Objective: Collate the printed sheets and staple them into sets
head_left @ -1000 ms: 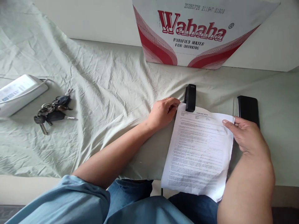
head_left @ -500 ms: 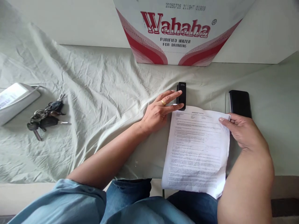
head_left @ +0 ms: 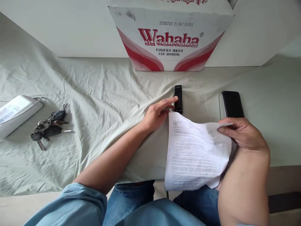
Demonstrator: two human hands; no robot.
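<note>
Seated person at a cloth-covered tabletop (head_left: 98, 94), head view. Landmark: the stapler (head_left: 178, 99), lying in front of the water carton (head_left: 170, 37). Left hand (head_left: 158, 113), just left of the stapler: fingers extended, index fingertip touching its side, grip spread and holding nothing. Right hand (head_left: 242, 133), right of and nearer than the stapler: grip pinching the top right corner of the paper (head_left: 195, 153), which bows upward; its top left corner lies just before the stapler. Phone (head_left: 232, 103): right of the stapler. Keys (head_left: 48, 125): far left.
</note>
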